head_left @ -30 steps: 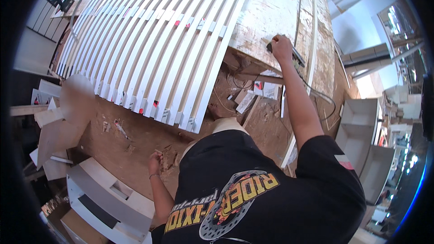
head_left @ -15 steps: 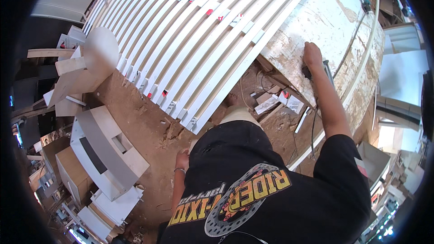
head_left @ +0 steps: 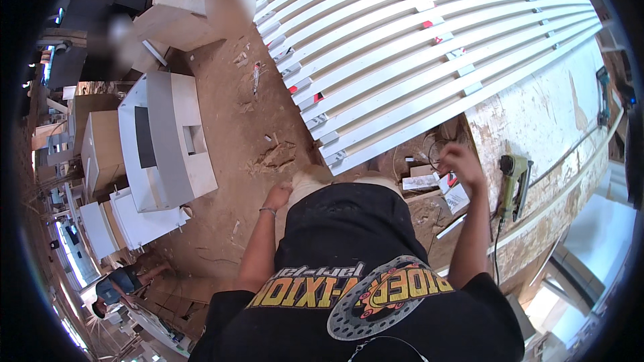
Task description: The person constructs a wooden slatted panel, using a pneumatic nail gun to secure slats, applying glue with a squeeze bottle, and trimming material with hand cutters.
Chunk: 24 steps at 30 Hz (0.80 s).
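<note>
My right hand [head_left: 461, 163] is raised over the gap beside the worn board-topped bench [head_left: 561, 98], its fingers loosely bent and apart, with nothing seen in them. To its right a green nail gun [head_left: 512, 186] lies on the bench, a dark hose [head_left: 496, 255] trailing from its lower end. It is apart from my hand. My left hand [head_left: 277, 196] hangs low against my light trousers [head_left: 310, 175], fingers loose, with nothing visible in it. In front of me long white slats [head_left: 387, 123] lie in parallel rows, joined by short white crosspieces [head_left: 472, 87].
White and wooden box-like furniture [head_left: 180, 135] stands on the brown floor [head_left: 228, 104] at left. Offcuts [head_left: 421, 182] litter the gap by the bench. A teal power tool [head_left: 604, 94] lies at the bench's far right. Another person [head_left: 115, 288] bends at lower left.
My right hand has come off the bench, away from the nail gun, toward me and left. My view has swung left, so the slats appear turned and farther right.
</note>
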Each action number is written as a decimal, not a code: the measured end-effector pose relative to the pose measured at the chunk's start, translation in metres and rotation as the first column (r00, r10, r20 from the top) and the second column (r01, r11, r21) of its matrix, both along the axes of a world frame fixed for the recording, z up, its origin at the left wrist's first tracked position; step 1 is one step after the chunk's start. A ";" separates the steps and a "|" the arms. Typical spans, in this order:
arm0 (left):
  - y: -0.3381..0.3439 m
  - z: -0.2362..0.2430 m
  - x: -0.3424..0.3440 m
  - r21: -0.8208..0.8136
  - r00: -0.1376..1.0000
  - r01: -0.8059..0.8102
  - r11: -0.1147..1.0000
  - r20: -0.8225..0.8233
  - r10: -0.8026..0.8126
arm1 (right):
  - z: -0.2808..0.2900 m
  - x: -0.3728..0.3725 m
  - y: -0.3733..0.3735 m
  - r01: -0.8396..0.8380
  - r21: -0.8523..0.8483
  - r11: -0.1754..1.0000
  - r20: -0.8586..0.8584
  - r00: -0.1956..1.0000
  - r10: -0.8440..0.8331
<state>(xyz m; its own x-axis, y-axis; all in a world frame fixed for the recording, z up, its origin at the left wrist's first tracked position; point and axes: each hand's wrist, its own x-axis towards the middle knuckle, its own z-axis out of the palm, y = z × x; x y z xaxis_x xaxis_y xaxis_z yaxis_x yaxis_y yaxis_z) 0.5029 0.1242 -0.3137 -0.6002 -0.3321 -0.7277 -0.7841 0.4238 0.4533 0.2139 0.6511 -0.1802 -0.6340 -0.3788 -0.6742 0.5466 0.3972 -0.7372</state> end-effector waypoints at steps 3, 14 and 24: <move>-0.021 -0.013 0.008 0.021 1.000 -0.007 1.000 0.017 0.006 | -0.093 0.047 -0.018 0.044 0.343 0.938 -0.251 0.967 0.047; -0.218 -0.112 0.003 0.449 0.974 -0.224 0.865 0.102 0.200 | 0.025 0.068 -0.195 0.640 0.489 0.593 -0.733 0.669 -0.118; -0.127 0.076 -0.235 0.744 0.978 0.202 0.637 -0.188 -0.091 | 0.044 0.137 -0.314 0.412 0.641 0.648 -0.465 0.880 -0.100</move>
